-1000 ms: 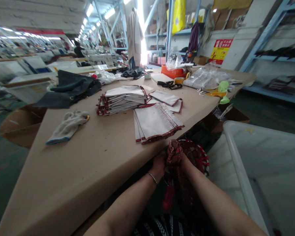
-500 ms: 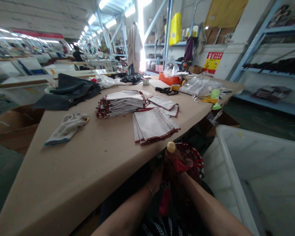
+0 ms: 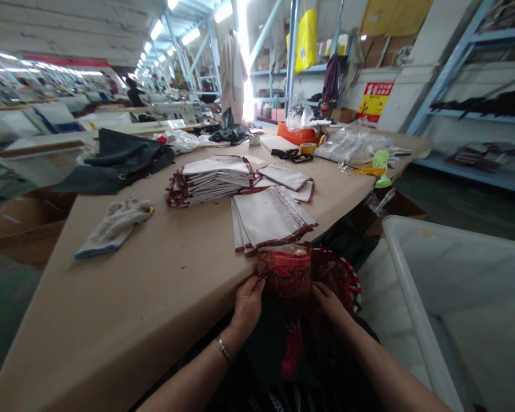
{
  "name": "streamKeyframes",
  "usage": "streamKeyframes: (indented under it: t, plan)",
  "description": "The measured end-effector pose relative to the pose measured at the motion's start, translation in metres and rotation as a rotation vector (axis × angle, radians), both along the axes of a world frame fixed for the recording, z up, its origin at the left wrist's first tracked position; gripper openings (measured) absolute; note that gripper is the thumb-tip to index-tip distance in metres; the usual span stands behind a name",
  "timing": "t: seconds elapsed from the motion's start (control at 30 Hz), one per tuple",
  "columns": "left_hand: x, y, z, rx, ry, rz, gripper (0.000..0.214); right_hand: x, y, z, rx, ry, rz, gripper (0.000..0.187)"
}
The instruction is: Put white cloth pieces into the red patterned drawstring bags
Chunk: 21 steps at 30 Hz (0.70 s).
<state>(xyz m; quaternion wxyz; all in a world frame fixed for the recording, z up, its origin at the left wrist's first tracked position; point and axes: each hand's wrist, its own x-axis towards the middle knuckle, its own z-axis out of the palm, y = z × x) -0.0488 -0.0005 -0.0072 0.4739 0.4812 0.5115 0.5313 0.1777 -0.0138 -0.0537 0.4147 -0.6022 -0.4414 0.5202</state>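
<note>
Between my two hands a red and brown patterned fabric piece [image 3: 285, 272] is stretched out flat at the table's near edge. My left hand [image 3: 248, 303] pinches its left side between thumb and fingers. My right hand [image 3: 327, 300] grips the right side, its fingertips partly hidden by the cloth. A pale round knob [image 3: 300, 252] shows faintly at the fabric's upper edge; what it belongs to is hidden. More dark red cloth with a striped red and white rim [image 3: 354, 280] bunches to the right. Just beyond lie several fanned white cloth pieces with dark red edging [image 3: 270, 214].
Farther back on the table [image 3: 154, 286] stands a stack of folded white pieces [image 3: 217, 166]. A knitted glove [image 3: 115, 226] and dark cloth [image 3: 111, 163] lie left. At the right stands a large white bin [image 3: 395, 269]. Plastic bags [image 3: 352, 143] and tape [image 3: 308, 148] lie behind.
The fabric was bunched below the knob, which stood out uncovered; now it is spread flat and covers most of it. My left hand has moved up and left to the cloth's side.
</note>
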Motion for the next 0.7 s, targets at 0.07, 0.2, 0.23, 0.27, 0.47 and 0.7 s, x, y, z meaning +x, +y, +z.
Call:
streamKeyframes:
  t: [0.07,0.2,0.23,0.27,0.47,0.7]
  plan:
    - [-0.014,-0.005,0.015,0.015,0.057,-0.025,0.025,0.008,0.006,0.02,0.081,0.033,0.071,0.051]
    - [-0.012,-0.002,0.089,0.199,0.179,-0.246,0.021,0.001,0.039,0.088,0.184,0.336,0.42,0.06]
    - [-0.009,0.003,0.112,0.265,0.178,-0.312,0.022,-0.004,0.048,0.108,0.161,0.383,0.472,0.055]
    - [-0.006,0.008,0.134,0.317,0.186,-0.352,0.022,-0.009,0.056,0.127,0.155,0.412,0.481,0.048]
    - [-0.024,0.05,0.178,0.516,0.139,-0.138,0.02,0.007,0.064,0.213,0.446,0.497,-0.153,0.027]
    - [-0.041,0.061,0.111,0.545,0.9,-0.177,0.013,0.066,-0.001,0.113,-0.159,0.195,-0.101,0.036]
